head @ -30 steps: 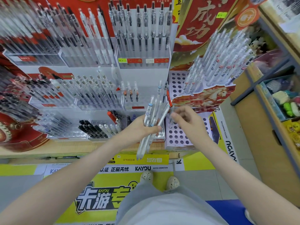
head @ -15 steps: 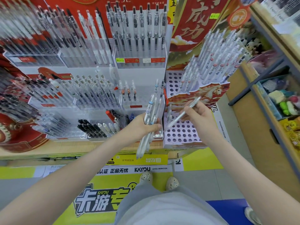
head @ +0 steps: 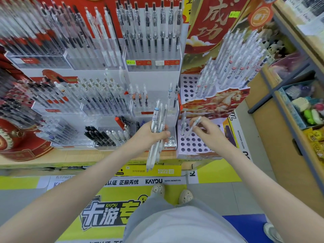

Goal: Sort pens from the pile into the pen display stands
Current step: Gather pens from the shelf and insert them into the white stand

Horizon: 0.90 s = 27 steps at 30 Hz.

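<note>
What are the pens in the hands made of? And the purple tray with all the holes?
The bunch of pens in the left hand and the single pen in the right hand look like clear and white plastic: you can partly see through the smooth barrels. The purple tray looks like printed cardboard, matte with punched round holes, though it could be thin plastic.

White and clear pens (head: 156,123); lilac stand (head: 192,146) dotted with dark holes; red backboard (head: 210,23) upper right; yellow floor banner (head: 112,214).

Stationery shop: tiered pen display stands (head: 152,65) with price labels (head: 138,62), promo floor sticker (head: 112,214).
</note>
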### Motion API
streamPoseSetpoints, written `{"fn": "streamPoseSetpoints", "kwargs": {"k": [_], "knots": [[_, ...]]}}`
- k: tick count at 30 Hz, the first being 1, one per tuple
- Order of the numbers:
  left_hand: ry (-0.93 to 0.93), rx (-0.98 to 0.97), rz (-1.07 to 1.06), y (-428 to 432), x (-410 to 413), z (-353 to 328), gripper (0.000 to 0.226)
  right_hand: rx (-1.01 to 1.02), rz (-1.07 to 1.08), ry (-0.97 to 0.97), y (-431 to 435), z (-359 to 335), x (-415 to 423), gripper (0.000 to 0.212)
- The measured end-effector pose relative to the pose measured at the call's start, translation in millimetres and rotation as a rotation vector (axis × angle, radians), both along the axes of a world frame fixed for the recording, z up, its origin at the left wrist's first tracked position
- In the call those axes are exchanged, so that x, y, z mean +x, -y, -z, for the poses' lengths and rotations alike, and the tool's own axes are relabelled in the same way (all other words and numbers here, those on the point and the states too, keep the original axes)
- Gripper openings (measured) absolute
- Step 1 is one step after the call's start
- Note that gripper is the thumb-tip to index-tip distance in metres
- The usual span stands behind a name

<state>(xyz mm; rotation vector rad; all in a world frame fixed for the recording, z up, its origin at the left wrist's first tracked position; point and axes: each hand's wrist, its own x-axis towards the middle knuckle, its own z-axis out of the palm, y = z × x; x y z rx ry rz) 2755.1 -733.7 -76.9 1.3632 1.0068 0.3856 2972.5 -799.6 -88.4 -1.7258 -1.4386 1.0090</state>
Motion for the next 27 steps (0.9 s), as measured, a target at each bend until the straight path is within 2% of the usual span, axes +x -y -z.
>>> {"fn": "streamPoseSetpoints", "kwargs": {"k": [7, 13, 16, 23, 27], "knots": [[0.020, -0.010, -0.040, -0.6, 0.7, 0.6, 0.009, 0.025, -0.114, 0.065, -3.5, 1.9, 0.0, 0.012], [0.037, -0.018, -0.062, 0.8, 2.6, 1.3, 0.008, 0.030, -0.089, 0.094, -0.5, 4.3, -1.5, 0.003], [0.058, -0.028, -0.071, 2.1, 3.4, 2.2, 0.008, 0.049, -0.048, 0.158, -3.7, -0.5, -2.0, 0.006], [0.091, -0.025, -0.072, 2.5, 5.3, -0.3, 0.008, -0.070, -0.096, 0.275, -7.0, 13.5, -3.3, 0.017], [0.105, -0.058, -0.078, 3.6, 7.4, -2.2, 0.010, -0.118, -0.137, 0.399, -4.8, 34.5, -12.6, 0.011]]}}
